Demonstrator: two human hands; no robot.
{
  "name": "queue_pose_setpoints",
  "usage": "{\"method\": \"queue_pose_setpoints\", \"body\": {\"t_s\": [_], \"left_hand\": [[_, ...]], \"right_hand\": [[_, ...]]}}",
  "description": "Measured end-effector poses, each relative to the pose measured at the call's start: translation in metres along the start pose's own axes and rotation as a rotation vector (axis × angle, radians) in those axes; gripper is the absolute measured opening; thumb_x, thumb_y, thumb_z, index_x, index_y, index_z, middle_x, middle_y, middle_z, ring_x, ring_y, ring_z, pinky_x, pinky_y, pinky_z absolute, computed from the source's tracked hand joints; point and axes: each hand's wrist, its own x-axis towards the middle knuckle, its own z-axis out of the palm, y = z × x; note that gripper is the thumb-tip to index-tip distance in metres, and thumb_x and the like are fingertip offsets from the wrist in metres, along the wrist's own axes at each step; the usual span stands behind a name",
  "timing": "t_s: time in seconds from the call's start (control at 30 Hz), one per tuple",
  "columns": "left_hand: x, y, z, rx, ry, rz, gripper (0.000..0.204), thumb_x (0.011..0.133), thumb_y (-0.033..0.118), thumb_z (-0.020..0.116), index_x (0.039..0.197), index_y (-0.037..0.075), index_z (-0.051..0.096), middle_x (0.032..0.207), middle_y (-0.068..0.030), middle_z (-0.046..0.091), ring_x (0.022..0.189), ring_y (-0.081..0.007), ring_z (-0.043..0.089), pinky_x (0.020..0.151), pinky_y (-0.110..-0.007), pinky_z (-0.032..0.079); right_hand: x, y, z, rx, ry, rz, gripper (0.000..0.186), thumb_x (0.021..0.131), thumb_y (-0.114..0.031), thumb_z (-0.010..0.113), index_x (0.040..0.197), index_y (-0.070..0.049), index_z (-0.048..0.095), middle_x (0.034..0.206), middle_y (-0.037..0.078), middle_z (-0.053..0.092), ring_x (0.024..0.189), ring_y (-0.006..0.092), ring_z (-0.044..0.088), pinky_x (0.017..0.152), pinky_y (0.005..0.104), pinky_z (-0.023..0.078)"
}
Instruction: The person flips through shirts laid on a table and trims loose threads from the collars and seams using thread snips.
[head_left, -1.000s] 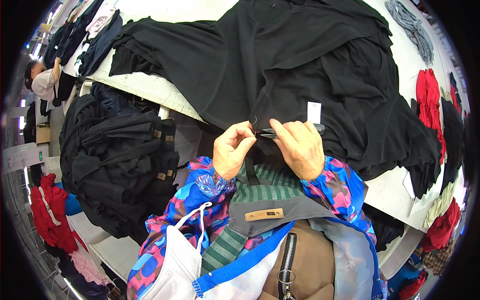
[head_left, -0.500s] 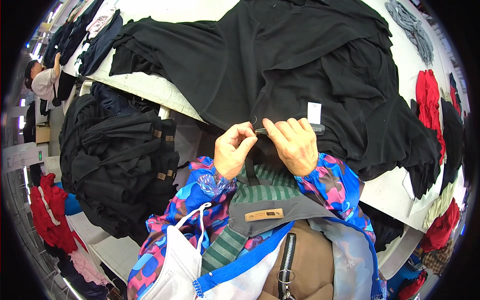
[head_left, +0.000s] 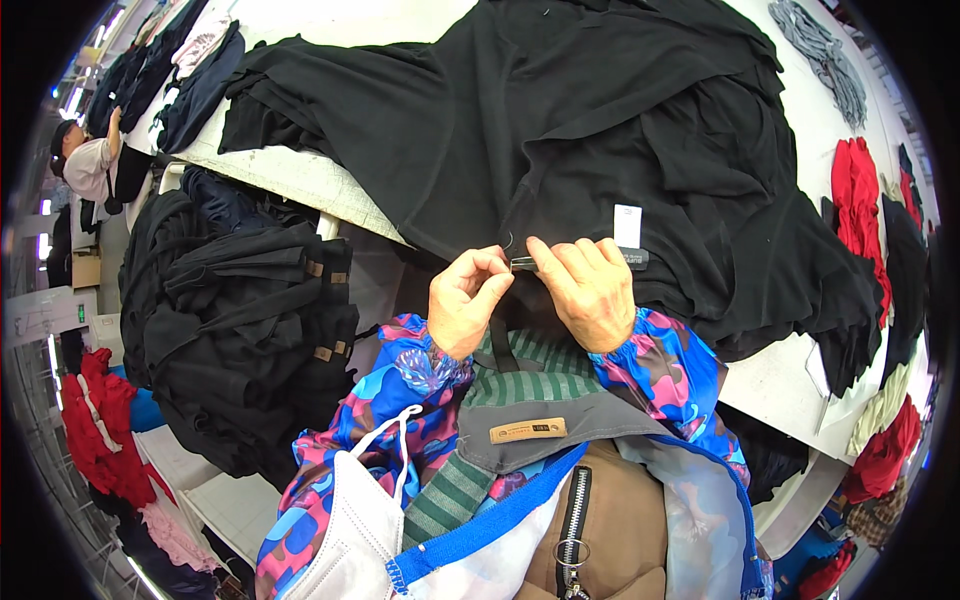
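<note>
A large black garment lies spread over the table in front of me. My left hand is closed in a pinch at its near edge, thumb and forefinger together on the black fabric. A thin curved thread rises beside those fingertips. My right hand is closed around small metal thread snips, whose slim blades point left at the pinching fingers. Most of the snips is hidden by the hand. Just beyond my right hand, the garment carries a white tag and a black label.
A heap of black garments with small brown tags stands at my left. Red clothes and a grey garment lie along the white table's right side. Another person stands at the far left beside dark garments.
The snips' blades look slightly different in angle and shine between my fingers. Both hands stay in nearly the same place, and the garment lies as before.
</note>
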Motion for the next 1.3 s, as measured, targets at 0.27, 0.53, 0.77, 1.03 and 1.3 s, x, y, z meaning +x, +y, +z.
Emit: {"method": "queue_pose_setpoints", "body": {"t_s": [0.27, 0.53, 0.77, 1.03, 1.3], "left_hand": [[-0.002, -0.005, -0.003, 0.009, 0.016, -0.034, 0.006, 0.081, -0.001, 0.059, 0.086, -0.001, 0.055, 0.096, -0.0034, 0.056, 0.084, -0.0076, 0.053, 0.076, -0.020, 0.042], [0.000, -0.002, -0.028, 0.017, -0.210, -0.122, 0.007, 0.084, 0.005, 0.058, 0.085, -0.002, 0.059, 0.090, -0.0083, 0.061, 0.081, -0.0099, 0.056, 0.076, -0.024, 0.044], [0.026, 0.012, -0.029, 0.196, 0.196, -0.008, 0.021, 0.081, 0.007, 0.061, 0.098, 0.001, 0.053, 0.085, -0.0076, 0.058, 0.066, -0.0083, 0.053, 0.058, -0.021, 0.044], [0.027, 0.001, -0.061, 0.177, 0.285, -0.058, 0.009, 0.080, 0.003, 0.060, 0.085, 0.002, 0.053, 0.066, -0.0029, 0.054, 0.047, -0.0073, 0.049, 0.041, -0.019, 0.039], [0.028, 0.005, -0.082, 0.429, 0.429, 0.236, 0.018, 0.084, 0.003, 0.055, 0.101, 0.002, 0.051, 0.079, -0.0027, 0.054, 0.064, -0.0066, 0.052, 0.054, -0.018, 0.041]], "right_hand": [[0.002, -0.002, 0.003, 0.010, -0.001, -0.020, 0.035, 0.063, -0.014, 0.060, 0.097, -0.004, 0.060, 0.070, 0.000, 0.048, 0.065, 0.0149, 0.048, 0.060, 0.0297, 0.036], [-0.006, 0.007, -0.007, 0.239, 0.004, 0.202, 0.033, 0.066, -0.009, 0.065, 0.098, -0.005, 0.058, 0.071, 0.005, 0.050, 0.065, 0.0197, 0.050, 0.059, 0.0326, 0.037], [-0.033, 0.025, -0.023, 0.730, -0.064, 0.678, 0.027, 0.074, -0.007, 0.067, 0.099, 0.000, 0.060, 0.072, 0.004, 0.052, 0.061, 0.0113, 0.049, 0.054, 0.0243, 0.039], [-0.048, 0.020, -0.017, 0.711, -0.270, 0.646, 0.027, 0.071, -0.008, 0.069, 0.095, 0.001, 0.060, 0.067, 0.008, 0.051, 0.058, 0.0168, 0.052, 0.055, 0.0270, 0.042], [-0.052, 0.020, -0.012, 0.722, -0.266, 0.610, 0.025, 0.071, -0.005, 0.067, 0.094, 0.001, 0.060, 0.068, 0.009, 0.051, 0.059, 0.0180, 0.052, 0.056, 0.0270, 0.042]]}}
